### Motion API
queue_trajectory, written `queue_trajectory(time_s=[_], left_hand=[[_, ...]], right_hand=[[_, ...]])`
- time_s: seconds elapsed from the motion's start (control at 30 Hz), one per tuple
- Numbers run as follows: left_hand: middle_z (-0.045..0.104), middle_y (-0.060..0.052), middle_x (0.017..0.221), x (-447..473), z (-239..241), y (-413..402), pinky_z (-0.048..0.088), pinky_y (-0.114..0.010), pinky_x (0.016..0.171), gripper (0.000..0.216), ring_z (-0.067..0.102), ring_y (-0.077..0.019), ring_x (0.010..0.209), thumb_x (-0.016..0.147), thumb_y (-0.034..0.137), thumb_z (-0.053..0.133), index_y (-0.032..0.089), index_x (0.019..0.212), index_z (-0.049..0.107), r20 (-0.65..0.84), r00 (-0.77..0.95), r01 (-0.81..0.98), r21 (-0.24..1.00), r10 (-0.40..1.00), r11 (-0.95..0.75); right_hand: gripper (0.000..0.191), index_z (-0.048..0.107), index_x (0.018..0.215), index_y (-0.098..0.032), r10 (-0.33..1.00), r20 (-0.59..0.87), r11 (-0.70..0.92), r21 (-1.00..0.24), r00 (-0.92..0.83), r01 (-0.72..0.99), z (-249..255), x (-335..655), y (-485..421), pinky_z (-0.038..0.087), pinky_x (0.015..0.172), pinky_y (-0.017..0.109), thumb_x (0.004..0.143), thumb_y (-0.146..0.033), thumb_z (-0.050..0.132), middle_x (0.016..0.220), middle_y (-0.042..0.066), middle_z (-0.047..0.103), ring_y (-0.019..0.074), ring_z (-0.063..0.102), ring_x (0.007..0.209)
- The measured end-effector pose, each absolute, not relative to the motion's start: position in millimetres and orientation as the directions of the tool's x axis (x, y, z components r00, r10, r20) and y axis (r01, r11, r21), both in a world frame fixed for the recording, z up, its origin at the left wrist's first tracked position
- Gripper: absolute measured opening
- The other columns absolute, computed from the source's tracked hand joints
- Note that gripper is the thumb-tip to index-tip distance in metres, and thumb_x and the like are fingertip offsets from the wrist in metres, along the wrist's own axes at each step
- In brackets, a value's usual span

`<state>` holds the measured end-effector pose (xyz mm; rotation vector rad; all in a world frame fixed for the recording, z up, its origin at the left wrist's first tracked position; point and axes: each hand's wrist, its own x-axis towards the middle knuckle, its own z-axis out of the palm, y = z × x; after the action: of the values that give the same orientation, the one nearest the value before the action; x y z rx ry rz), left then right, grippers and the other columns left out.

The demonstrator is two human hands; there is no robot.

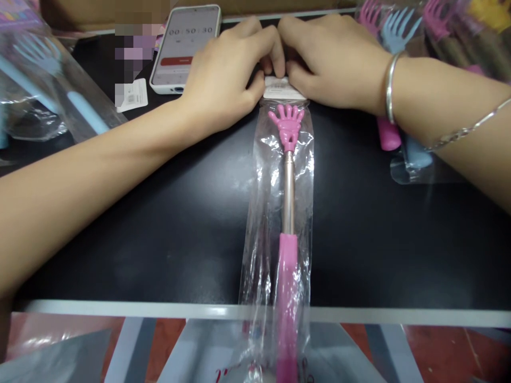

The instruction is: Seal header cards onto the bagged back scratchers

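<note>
A pink back scratcher [288,202] with a hand-shaped head and metal shaft lies inside a clear plastic bag [261,213]. The handle end sticks out past the table's front edge. At the bag's far end is a small white card [284,91] with faint print. My left hand [235,74] has its fingers curled and thumb pressed at the card's left side. From the right, my right hand [335,64] pinches the card's other side, fingers bent under. The fingers partly hide the card's far edge.
A phone [157,80] showing a timer stands behind my left wrist, near another white tag [136,96]. Bagged blue scratchers [85,109] lie at left; pink and blue ones [399,29] lie at right, partly behind my right arm. The black table [159,229] has a pale front edge.
</note>
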<state>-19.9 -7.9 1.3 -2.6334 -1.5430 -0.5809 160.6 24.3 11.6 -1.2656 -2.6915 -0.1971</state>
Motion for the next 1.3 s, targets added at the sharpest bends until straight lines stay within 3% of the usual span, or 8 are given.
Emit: queue_trajectory(time_s=[0.23,0.57,1.0,1.13,1.3], left_hand=[[0.064,-0.009,0.123,-19.0,1.3,-6.9,0.047,-0.047,0.088,0.043,0.062,-0.0301,0.112,0.086,0.010,0.044,0.022,0.119,0.068,0.345,0.445,0.851,0.127,0.827,-0.510],[0.062,-0.006,0.125,-17.1,3.2,-10.2,0.046,-0.048,0.088,0.043,0.060,-0.0305,0.112,0.088,0.011,0.045,0.029,0.120,0.067,0.311,0.407,0.872,0.149,0.859,-0.467],[0.063,-0.007,0.121,-18.2,0.8,-8.3,0.048,-0.045,0.085,0.045,0.062,-0.0301,0.109,0.083,0.007,0.046,0.025,0.118,0.067,0.355,0.419,0.872,0.101,0.836,-0.480],[0.060,-0.005,0.127,-18.2,4.0,-10.3,0.047,-0.048,0.090,0.042,0.058,-0.0291,0.114,0.091,0.015,0.042,0.031,0.123,0.064,0.272,0.420,0.875,0.133,0.866,-0.466],[0.063,-0.005,0.121,-19.0,2.1,-6.3,0.046,-0.055,0.091,0.046,0.059,-0.0351,0.111,0.081,0.007,0.046,0.032,0.113,0.067,0.326,0.426,0.844,0.193,0.844,-0.501]], right_hand=[[0.048,0.053,0.135,-0.010,0.745,0.197,0.642,0.052,-0.638,0.765,10.7,161.3,24.2,0.049,0.096,0.064,0.094,-0.026,0.036,0.124,0.016,0.065,0.0430,0.060,0.122],[0.045,0.051,0.135,-0.014,0.767,0.185,0.614,0.069,-0.615,0.786,12.8,161.0,23.9,0.050,0.095,0.063,0.094,-0.026,0.037,0.129,0.014,0.064,0.0418,0.059,0.124],[0.047,0.054,0.134,-0.010,0.759,0.187,0.624,0.062,-0.623,0.779,14.1,159.8,23.8,0.050,0.095,0.064,0.093,-0.026,0.037,0.124,0.017,0.065,0.0435,0.060,0.121],[0.048,0.053,0.135,-0.010,0.762,0.185,0.622,0.062,-0.621,0.781,14.4,160.0,23.2,0.050,0.095,0.064,0.093,-0.027,0.036,0.124,0.017,0.065,0.0433,0.060,0.122],[0.050,0.052,0.137,-0.011,0.772,0.169,0.614,0.048,-0.613,0.788,14.2,160.2,23.8,0.049,0.097,0.064,0.094,-0.029,0.032,0.128,0.015,0.063,0.0439,0.058,0.123]])
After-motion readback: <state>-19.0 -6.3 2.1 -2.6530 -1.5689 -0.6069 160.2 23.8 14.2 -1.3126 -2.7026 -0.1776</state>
